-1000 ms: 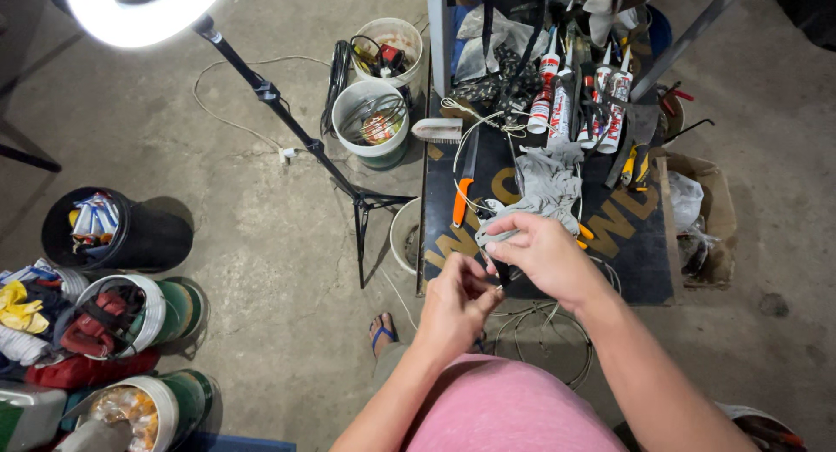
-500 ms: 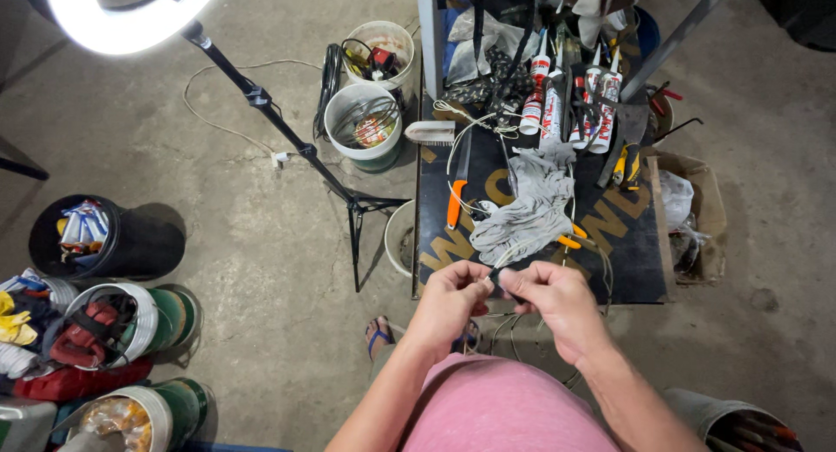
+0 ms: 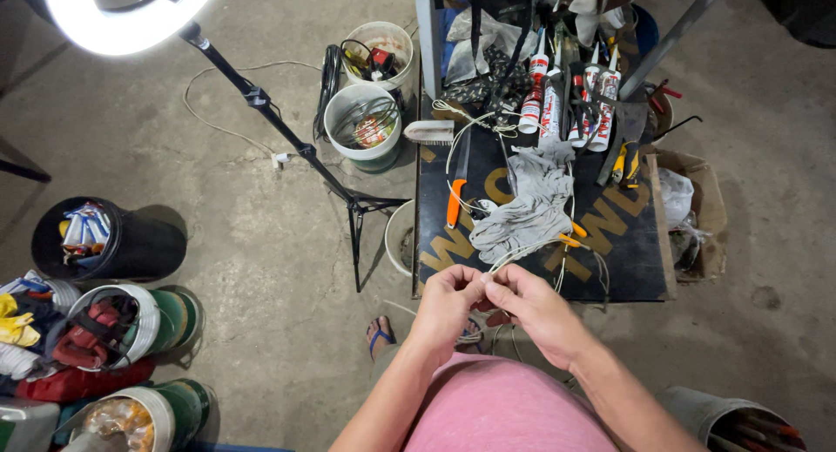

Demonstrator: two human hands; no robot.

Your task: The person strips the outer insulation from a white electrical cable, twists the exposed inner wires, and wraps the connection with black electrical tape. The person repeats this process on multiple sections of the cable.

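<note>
Concrete workshop floor, black bench [image 3: 627, 269]. At its near edge, left hand [image 3: 444, 306] and right hand [image 3: 533, 308] pinch white wire [image 3: 531, 250] together; it runs away toward a grey rag [image 3: 527, 210].

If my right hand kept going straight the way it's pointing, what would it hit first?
Probably the left hand: the right hand points toward it, both pinching the thin white wire; depth is unclear.

pink shirt | bare forearms | blue-strapped sandal [image 3: 378, 333] (one foot visible)
</note>
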